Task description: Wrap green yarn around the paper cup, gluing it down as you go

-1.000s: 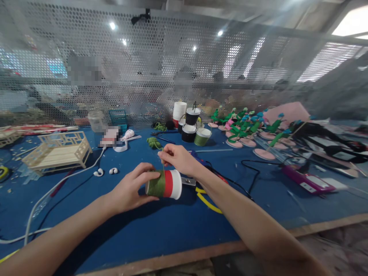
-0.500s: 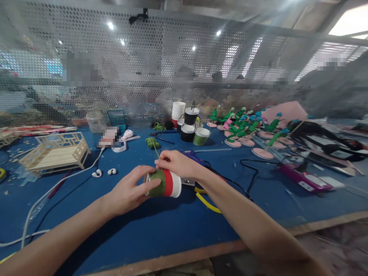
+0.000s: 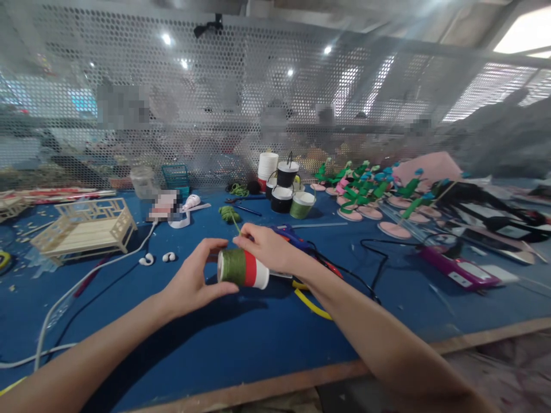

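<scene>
A paper cup (image 3: 257, 272) lies on its side in the air above the blue table, its base end wound with green yarn (image 3: 233, 267) beside a red band and a white part. My left hand (image 3: 200, 278) is curved round the base end, thumb along the lower side and fingers partly hidden behind it. At the top of the cup, my right hand (image 3: 262, 245) pinches the yarn strand. That strand runs back to a small green yarn bundle (image 3: 229, 214) on the table. The right hand hides part of the cup's upper side.
Behind stand yarn-wrapped cups (image 3: 301, 205) and a white cup stack (image 3: 268, 165). Green craft plants (image 3: 365, 195) on pink bases are at right, near a purple power strip (image 3: 458, 268). A blue glue gun (image 3: 288, 232) lies beyond my right wrist. Left are a wooden model bed (image 3: 88, 229) and earphones (image 3: 147, 260).
My left thumb has slid down to the cup's lower side and the grip has loosened, showing more green winding. The cup has turned and risen slightly; my right hand keeps pinching the yarn.
</scene>
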Motion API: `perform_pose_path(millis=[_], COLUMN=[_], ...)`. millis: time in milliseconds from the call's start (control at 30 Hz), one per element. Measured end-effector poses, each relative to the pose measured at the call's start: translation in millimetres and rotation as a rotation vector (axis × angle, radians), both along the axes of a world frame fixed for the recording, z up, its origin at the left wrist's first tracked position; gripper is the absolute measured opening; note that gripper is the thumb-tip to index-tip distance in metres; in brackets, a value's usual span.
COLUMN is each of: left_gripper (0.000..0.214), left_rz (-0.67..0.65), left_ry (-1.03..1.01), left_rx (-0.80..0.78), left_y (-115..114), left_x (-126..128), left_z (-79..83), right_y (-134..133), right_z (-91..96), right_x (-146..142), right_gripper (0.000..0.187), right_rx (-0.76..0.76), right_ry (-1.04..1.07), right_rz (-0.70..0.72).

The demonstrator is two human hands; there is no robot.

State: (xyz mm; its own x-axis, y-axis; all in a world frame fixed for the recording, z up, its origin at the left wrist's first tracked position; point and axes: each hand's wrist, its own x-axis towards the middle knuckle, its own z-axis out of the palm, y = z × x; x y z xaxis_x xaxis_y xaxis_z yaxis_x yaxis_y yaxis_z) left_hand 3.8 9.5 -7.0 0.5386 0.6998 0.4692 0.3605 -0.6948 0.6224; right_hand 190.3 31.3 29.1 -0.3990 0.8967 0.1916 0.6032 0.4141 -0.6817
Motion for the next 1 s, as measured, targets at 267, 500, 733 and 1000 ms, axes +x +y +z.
perform_pose_path(millis=[267, 500, 733, 1000], left_gripper=[0.038, 0.037, 0.039, 0.040], left_rz=[-0.011, -0.022, -0.066, -0.096], left_ry=[-0.073, -0.069, -0.014, 0.071], left_rx=[-0.307, -0.092, 0.029, 0.065], left_y=[-3.0, -2.2, -1.3, -3.2], left_x=[4.8, 4.1, 2.3, -0.2], left_z=[1.2, 2.6, 2.0, 4.7], right_y=[-2.9, -0.7, -0.3, 0.3], right_z=[0.3, 0.3, -1.4, -2.4], right_x=[-3.2, -1.0, -1.7, -2.4], right_gripper=[0.022, 0.022, 0.019, 0.020], right_rx=[0.088, 0.014, 0.011, -0.056], right_ry=[0.071, 0.208, 0.247, 0.359], right_rz=[0.014, 0.053, 0.041, 0.097])
